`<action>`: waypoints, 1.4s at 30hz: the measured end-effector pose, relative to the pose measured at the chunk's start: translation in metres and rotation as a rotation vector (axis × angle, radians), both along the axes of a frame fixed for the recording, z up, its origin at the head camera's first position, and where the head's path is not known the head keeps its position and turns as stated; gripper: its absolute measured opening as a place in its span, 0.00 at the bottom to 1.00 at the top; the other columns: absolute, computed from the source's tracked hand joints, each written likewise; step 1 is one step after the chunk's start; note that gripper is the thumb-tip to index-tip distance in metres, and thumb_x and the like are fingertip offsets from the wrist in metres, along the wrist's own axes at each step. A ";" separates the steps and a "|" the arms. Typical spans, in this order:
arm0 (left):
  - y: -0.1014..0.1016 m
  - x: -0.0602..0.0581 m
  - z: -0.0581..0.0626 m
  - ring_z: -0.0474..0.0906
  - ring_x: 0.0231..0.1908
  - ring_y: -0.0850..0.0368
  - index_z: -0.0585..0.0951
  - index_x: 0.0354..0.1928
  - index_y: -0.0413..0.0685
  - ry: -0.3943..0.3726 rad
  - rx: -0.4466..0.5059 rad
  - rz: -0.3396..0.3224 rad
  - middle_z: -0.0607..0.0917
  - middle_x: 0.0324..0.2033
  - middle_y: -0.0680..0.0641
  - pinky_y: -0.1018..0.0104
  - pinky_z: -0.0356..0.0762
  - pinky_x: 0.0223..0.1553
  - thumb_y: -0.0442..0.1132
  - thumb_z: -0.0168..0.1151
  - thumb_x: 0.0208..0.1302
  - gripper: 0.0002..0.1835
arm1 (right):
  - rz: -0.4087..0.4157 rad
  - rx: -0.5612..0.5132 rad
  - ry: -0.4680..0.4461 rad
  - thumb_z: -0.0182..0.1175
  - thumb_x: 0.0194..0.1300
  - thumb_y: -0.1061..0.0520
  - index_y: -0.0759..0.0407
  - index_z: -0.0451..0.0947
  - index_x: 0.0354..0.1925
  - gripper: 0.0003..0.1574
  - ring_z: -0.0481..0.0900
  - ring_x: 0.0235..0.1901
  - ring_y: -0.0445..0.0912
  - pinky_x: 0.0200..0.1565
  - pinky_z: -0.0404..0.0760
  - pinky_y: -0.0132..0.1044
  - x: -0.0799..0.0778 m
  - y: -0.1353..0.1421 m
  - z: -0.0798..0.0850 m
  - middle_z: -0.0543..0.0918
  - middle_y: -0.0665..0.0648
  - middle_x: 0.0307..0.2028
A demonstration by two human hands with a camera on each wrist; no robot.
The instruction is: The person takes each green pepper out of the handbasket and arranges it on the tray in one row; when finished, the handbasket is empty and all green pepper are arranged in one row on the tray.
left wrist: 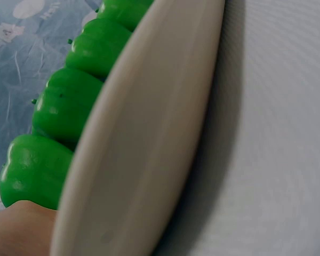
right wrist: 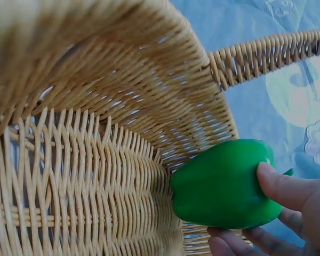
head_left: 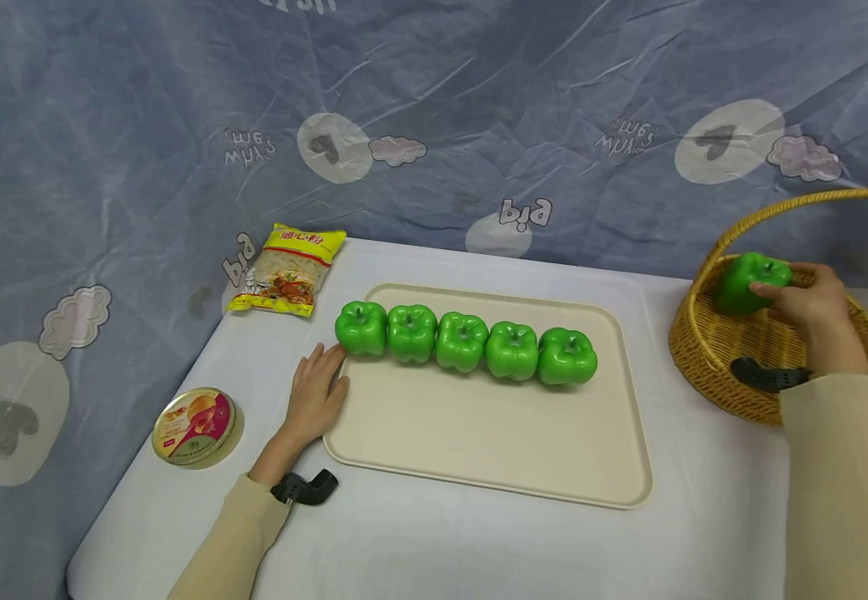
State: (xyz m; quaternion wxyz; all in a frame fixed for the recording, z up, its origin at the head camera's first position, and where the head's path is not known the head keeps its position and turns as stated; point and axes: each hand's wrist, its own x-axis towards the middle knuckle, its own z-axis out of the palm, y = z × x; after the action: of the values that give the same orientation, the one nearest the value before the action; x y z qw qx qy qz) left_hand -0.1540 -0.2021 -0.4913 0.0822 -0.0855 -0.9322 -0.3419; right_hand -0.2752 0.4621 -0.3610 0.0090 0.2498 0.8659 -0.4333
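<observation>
In the head view, my right hand (head_left: 816,304) grips a green bell pepper (head_left: 745,287) inside the wicker basket (head_left: 692,354) at the right. The right wrist view shows the thumb on one side of that pepper (right wrist: 224,184) and fingers beneath it, close to the woven wall (right wrist: 192,101). A row of several green bell peppers (head_left: 462,342) lies along the back half of a beige tray (head_left: 479,442). My left hand (head_left: 317,396) rests with extended fingers at the tray's left rim, fingertips near the leftmost pepper (head_left: 361,328). Part of the left hand hides behind the rim (left wrist: 133,133) in the left wrist view.
A yellow bag of dry food (head_left: 289,271) lies at the table's back left. A round tin (head_left: 197,427) stands near the left edge. The basket's tall handle (head_left: 794,202) arches above its opening. Patterned blue cloth (head_left: 434,100) hangs behind the white table.
</observation>
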 end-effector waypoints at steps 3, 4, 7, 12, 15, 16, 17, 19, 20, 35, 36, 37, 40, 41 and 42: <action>0.000 0.000 0.001 0.49 0.74 0.34 0.66 0.69 0.36 -0.002 -0.004 0.000 0.67 0.70 0.35 0.35 0.36 0.72 0.33 0.51 0.68 0.27 | 0.002 0.001 0.003 0.63 0.59 0.36 0.53 0.39 0.78 0.63 0.73 0.24 0.26 0.32 0.82 0.25 0.004 -0.004 0.007 0.66 0.54 0.47; 0.000 0.000 0.001 0.48 0.74 0.34 0.66 0.69 0.36 -0.003 -0.004 -0.001 0.67 0.70 0.35 0.35 0.36 0.72 0.33 0.51 0.68 0.27 | 0.000 -0.012 0.005 0.63 0.59 0.36 0.52 0.39 0.78 0.63 0.74 0.24 0.27 0.32 0.82 0.25 0.006 -0.006 0.009 0.66 0.51 0.46; 0.000 0.000 0.001 0.48 0.74 0.33 0.66 0.69 0.36 -0.002 -0.004 -0.002 0.67 0.70 0.35 0.35 0.36 0.72 0.33 0.51 0.68 0.27 | -0.006 -0.055 0.025 0.64 0.59 0.38 0.46 0.41 0.78 0.60 0.75 0.24 0.27 0.31 0.82 0.25 0.010 -0.008 0.012 0.66 0.43 0.44; 0.000 0.001 0.002 0.49 0.73 0.33 0.67 0.69 0.35 0.001 -0.002 -0.005 0.67 0.69 0.35 0.35 0.36 0.72 0.33 0.51 0.68 0.27 | -0.023 -0.064 0.092 0.64 0.59 0.40 0.44 0.41 0.78 0.59 0.73 0.24 0.23 0.31 0.80 0.22 0.023 -0.014 0.012 0.69 0.41 0.49; 0.000 0.001 0.001 0.49 0.74 0.33 0.67 0.69 0.35 0.001 -0.004 -0.005 0.67 0.69 0.35 0.35 0.36 0.72 0.34 0.50 0.69 0.27 | -0.044 -0.049 0.117 0.62 0.60 0.40 0.43 0.41 0.78 0.59 0.71 0.25 0.22 0.31 0.80 0.20 0.034 -0.019 0.010 0.68 0.39 0.50; 0.000 0.001 0.001 0.49 0.74 0.33 0.66 0.69 0.35 0.002 -0.007 -0.005 0.67 0.69 0.35 0.35 0.36 0.72 0.34 0.50 0.69 0.27 | -0.046 -0.049 0.127 0.62 0.60 0.41 0.43 0.41 0.78 0.57 0.70 0.26 0.22 0.32 0.80 0.20 0.038 -0.020 0.010 0.67 0.38 0.49; 0.000 0.001 0.001 0.49 0.74 0.33 0.66 0.69 0.35 0.003 -0.008 -0.005 0.67 0.69 0.35 0.35 0.36 0.72 0.34 0.50 0.69 0.27 | -0.046 -0.050 0.139 0.62 0.61 0.42 0.43 0.41 0.78 0.57 0.70 0.26 0.22 0.32 0.80 0.20 0.043 -0.021 0.010 0.67 0.38 0.49; 0.000 0.000 0.000 0.49 0.74 0.33 0.66 0.69 0.35 0.006 -0.009 -0.003 0.67 0.69 0.35 0.35 0.36 0.72 0.34 0.50 0.69 0.27 | -0.055 -0.053 0.166 0.62 0.62 0.43 0.42 0.42 0.77 0.55 0.70 0.28 0.22 0.31 0.79 0.19 0.054 -0.024 0.009 0.63 0.32 0.44; 0.000 0.000 0.000 0.49 0.73 0.33 0.66 0.69 0.35 0.009 -0.010 -0.003 0.67 0.69 0.35 0.35 0.37 0.72 0.34 0.50 0.68 0.27 | -0.062 -0.054 0.179 0.61 0.63 0.44 0.41 0.43 0.77 0.54 0.69 0.28 0.22 0.31 0.79 0.18 0.060 -0.026 0.008 0.63 0.32 0.43; 0.000 0.000 0.001 0.49 0.73 0.33 0.67 0.69 0.35 0.006 -0.007 0.002 0.67 0.70 0.35 0.35 0.37 0.72 0.34 0.50 0.68 0.27 | -0.037 -0.058 0.399 0.62 0.64 0.63 0.43 0.58 0.73 0.44 0.73 0.29 0.22 0.26 0.75 0.14 0.132 -0.068 0.016 0.67 0.29 0.43; 0.000 0.000 0.000 0.49 0.73 0.33 0.66 0.69 0.35 0.006 -0.007 0.001 0.66 0.70 0.35 0.35 0.37 0.72 0.34 0.50 0.68 0.27 | -0.033 -0.035 0.370 0.63 0.64 0.60 0.41 0.57 0.73 0.45 0.71 0.30 0.22 0.27 0.74 0.13 0.135 -0.072 0.016 0.67 0.29 0.44; 0.000 0.000 0.000 0.49 0.73 0.32 0.66 0.69 0.35 0.009 -0.006 0.000 0.67 0.69 0.35 0.35 0.37 0.72 0.34 0.50 0.68 0.27 | -0.027 -0.011 0.346 0.63 0.64 0.59 0.40 0.56 0.73 0.45 0.70 0.31 0.22 0.28 0.73 0.13 0.137 -0.077 0.015 0.66 0.28 0.44; 0.000 0.000 0.000 0.50 0.73 0.31 0.67 0.68 0.34 0.019 -0.001 0.001 0.67 0.69 0.34 0.34 0.38 0.71 0.33 0.51 0.68 0.27 | 0.005 0.009 0.285 0.66 0.63 0.55 0.37 0.56 0.73 0.46 0.68 0.33 0.22 0.30 0.71 0.12 0.141 -0.092 0.011 0.67 0.29 0.50; 0.000 0.000 0.000 0.50 0.73 0.31 0.67 0.68 0.34 0.023 0.000 0.002 0.67 0.69 0.34 0.34 0.38 0.71 0.33 0.51 0.68 0.27 | 0.031 0.028 0.272 0.66 0.63 0.54 0.37 0.56 0.73 0.47 0.68 0.34 0.22 0.31 0.71 0.12 0.142 -0.097 0.009 0.68 0.33 0.53; 0.000 0.000 -0.001 0.50 0.73 0.31 0.67 0.68 0.34 0.025 -0.002 0.003 0.67 0.69 0.34 0.34 0.38 0.71 0.33 0.51 0.68 0.27 | 0.062 0.030 0.263 0.66 0.63 0.53 0.37 0.55 0.74 0.47 0.68 0.34 0.21 0.31 0.72 0.12 0.143 -0.102 0.007 0.69 0.38 0.56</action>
State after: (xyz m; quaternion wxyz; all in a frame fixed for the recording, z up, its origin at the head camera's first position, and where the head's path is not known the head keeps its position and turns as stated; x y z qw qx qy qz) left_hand -0.1543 -0.2017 -0.4919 0.0944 -0.0886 -0.9315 -0.3398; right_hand -0.1323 0.3605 -0.3541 -0.0950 0.1638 0.8734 -0.4486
